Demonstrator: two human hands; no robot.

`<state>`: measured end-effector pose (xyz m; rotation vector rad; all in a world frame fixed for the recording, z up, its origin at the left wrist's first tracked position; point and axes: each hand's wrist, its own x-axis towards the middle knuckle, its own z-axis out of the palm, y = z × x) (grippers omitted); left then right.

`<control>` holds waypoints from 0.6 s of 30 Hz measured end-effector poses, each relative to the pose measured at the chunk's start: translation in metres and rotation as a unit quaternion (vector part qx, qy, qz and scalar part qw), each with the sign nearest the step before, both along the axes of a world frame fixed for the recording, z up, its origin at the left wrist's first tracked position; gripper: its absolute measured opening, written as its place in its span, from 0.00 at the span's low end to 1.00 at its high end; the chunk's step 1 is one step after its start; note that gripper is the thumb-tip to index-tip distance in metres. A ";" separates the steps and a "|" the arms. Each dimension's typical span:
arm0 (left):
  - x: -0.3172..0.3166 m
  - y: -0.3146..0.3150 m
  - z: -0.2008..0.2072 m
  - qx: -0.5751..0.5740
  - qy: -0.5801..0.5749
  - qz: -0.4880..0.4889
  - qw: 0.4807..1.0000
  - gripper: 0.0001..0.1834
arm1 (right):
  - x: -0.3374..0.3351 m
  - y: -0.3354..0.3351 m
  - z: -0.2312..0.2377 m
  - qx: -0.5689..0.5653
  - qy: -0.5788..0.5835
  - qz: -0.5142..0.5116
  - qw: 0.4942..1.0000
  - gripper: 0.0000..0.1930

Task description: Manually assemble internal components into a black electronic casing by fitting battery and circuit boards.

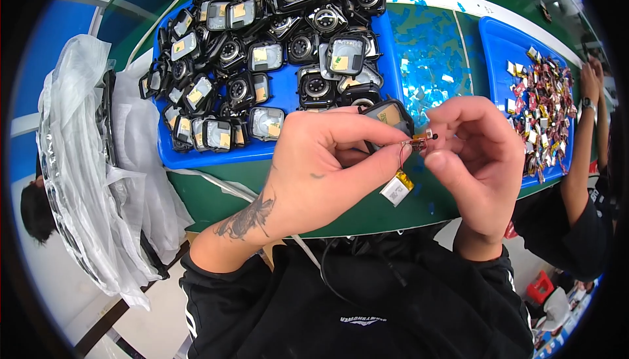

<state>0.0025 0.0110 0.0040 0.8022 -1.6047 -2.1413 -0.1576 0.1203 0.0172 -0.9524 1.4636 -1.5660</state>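
Note:
My left hand point(334, 162) pinches a small reddish-brown circuit board point(417, 143) between thumb and index finger, above the table's front part. From it a silver battery cell point(396, 189) with yellow tape hangs on thin wires. Close by, at the board's right end, my right hand point(481, 162) has its fingers curved, with a gap between thumb and index finger. Whether its fingertips touch the board, I cannot tell. Just behind my left fingers shows a black watch case point(391, 116) with a tan sticker, partly hidden by the hand.
A blue tray point(180, 158) heaped with black watch cases stands at the left. Small blue film pieces point(436, 57) are scattered right of it. Another blue tray point(495, 38) holds many small boards with batteries. Clear plastic sheeting point(78, 162) hangs at left; a co-worker's arm point(580, 136) is at right.

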 end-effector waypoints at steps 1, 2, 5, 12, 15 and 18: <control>0.001 -0.001 0.000 0.001 -0.001 0.001 1.000 0.06 | 0.001 0.000 -0.002 0.001 -0.001 0.001 1.000 0.13; 0.002 -0.002 0.000 -0.066 -0.019 -0.029 0.997 0.08 | 0.002 0.000 -0.007 -0.013 0.050 -0.015 0.999 0.13; -0.002 0.003 -0.005 -0.081 0.023 -0.023 0.996 0.15 | 0.005 -0.005 -0.013 -0.035 0.105 -0.030 0.993 0.14; -0.006 0.004 -0.008 -0.061 0.096 0.000 0.993 0.24 | 0.008 -0.008 -0.021 -0.075 0.199 -0.050 0.976 0.16; -0.004 0.006 -0.009 -0.074 0.107 0.009 0.991 0.25 | 0.007 -0.008 -0.024 -0.067 0.258 -0.043 0.963 0.17; -0.004 0.004 -0.009 -0.063 0.109 0.013 0.992 0.25 | 0.010 -0.008 -0.025 -0.058 0.223 -0.057 0.972 0.17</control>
